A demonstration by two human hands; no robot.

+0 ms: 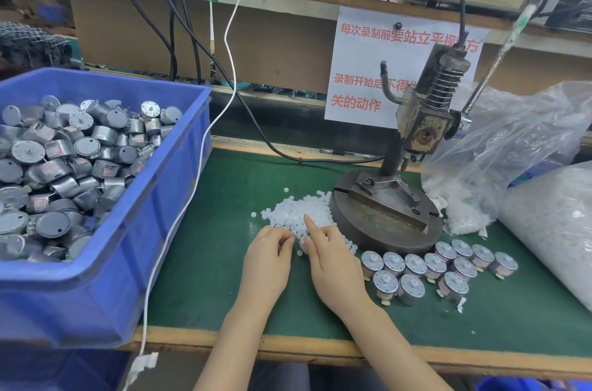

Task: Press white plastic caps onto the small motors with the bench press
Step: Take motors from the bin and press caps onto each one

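The white caps (298, 214) lie heaped just left of the press base (384, 230), the left hand (272, 249) curl-fingered and the right hand (330, 259) forefinger-out among them, any pinch hidden; a hasty rake could scatter caps under that base

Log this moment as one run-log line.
stage: cap pickup | left hand: at cap pile, grip unclear | right hand: index finger on pile | bench press: untouched | motors: rows right of hands
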